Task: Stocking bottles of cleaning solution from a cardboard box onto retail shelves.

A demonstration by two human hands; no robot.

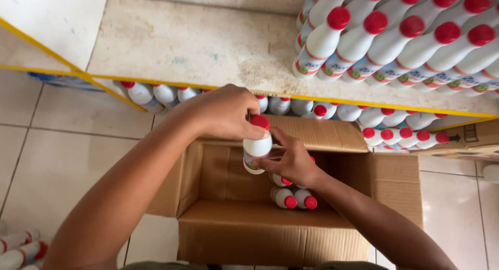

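Bottle (pixel 257 148): white with red cap, upright above the open cardboard box (pixel 270 226), long axis vertical.
Left hand (pixel 226 114): closed around the cap end from above.
Right hand (pixel 291 161): gripping the bottle's lower body from the right, equally near.

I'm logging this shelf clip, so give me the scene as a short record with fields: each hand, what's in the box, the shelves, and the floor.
left hand: left hand closed over the red cap end of a white bottle
right hand: right hand holds the same bottle's lower body
position: bottle held above the open cardboard box
box contents: boxed bottles, white with red caps, at the bottom
upper shelf: stacked bottles, rows lying with caps outward
lower shelf: lower row of bottles behind the box
floor: floor bottles lying at lower left on tiles
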